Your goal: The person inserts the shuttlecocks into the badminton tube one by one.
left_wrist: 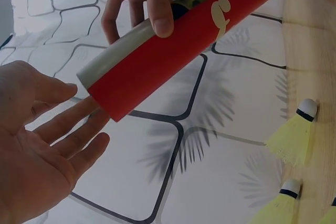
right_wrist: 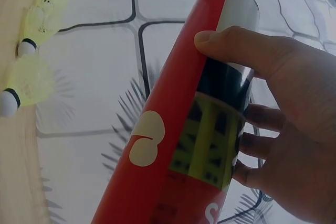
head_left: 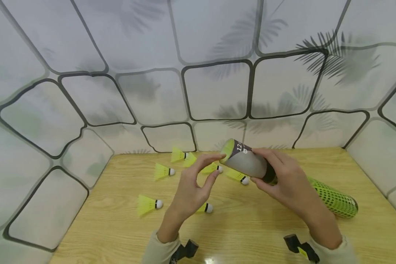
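Tube [head_left: 250,164], red and grey, aslant in my right hand [head_left: 288,179]: thumb one side, fingers round the other. Raised above the worktop [head_left: 102,223], right of its middle. Left hand [head_left: 193,189] spread, no grip; fingertips at the tube's left end, contact hard to tell. Yellow shuttlecocks [head_left: 146,205] lie left and centre, most toward the back edge, one partly behind my left hand.

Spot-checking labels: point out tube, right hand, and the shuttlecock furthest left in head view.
Tube [left_wrist: 191,43]: left wrist view, on its red side.
Right hand [head_left: 288,178]: head view, back of the hand.
Shuttlecock [head_left: 147,204]: head view, on its yellow skirt.
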`<state>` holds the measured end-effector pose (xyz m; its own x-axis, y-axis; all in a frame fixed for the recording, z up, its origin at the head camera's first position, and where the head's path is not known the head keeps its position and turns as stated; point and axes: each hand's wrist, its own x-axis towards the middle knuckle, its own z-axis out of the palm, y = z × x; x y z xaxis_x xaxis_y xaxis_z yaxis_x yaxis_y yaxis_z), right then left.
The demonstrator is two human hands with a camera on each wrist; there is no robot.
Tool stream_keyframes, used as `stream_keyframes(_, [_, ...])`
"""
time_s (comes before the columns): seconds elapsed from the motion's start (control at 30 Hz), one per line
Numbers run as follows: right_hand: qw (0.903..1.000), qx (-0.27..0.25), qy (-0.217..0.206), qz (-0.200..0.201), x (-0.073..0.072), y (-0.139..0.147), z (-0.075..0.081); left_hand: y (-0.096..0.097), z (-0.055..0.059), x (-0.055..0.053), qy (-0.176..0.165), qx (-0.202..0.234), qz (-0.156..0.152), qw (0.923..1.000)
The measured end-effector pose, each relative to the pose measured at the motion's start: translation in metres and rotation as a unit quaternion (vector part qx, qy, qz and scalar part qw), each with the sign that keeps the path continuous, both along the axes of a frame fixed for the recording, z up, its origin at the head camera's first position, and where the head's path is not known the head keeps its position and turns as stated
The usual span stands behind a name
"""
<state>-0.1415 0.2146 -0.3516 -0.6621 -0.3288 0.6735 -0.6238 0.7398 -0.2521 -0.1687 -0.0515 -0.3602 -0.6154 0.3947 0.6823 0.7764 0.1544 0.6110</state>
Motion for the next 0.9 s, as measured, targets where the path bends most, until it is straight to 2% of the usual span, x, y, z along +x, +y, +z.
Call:
stream_keyframes(0.23, [0.9994, -0.020, 0.026, -0.013, -0.001, 0.019, 0.003, 0.000, -0.010, -0.004, -0.006, -0.013, 0.019, 0.9997])
stream_keyframes(0.47, [0.9977, -0.046, 0.034, -0.038, 0.002, 0.034, 0.011, 0.020, -0.023, -0.014, -0.031, -0.047, 0.024, 0.9981])
stream_keyframes(0.57, [0.9967, -0.056, 0.032, -0.050, 0.004, 0.038, 0.013, 0.031, -0.032, -0.021, -0.043, -0.055, 0.037, 0.9969])
stream_keyframes(0.73, [0.9954, -0.063, 0.029, -0.066, 0.008, 0.044, 0.015, 0.049, -0.050, -0.032, -0.084, -0.070, 0.057, 0.9923])
stream_keyframes(0.9, [0.9945, -0.069, 0.030, -0.073, 0.011, 0.051, 0.015, 0.063, -0.063, -0.042, -0.133, -0.076, 0.075, 0.9853])
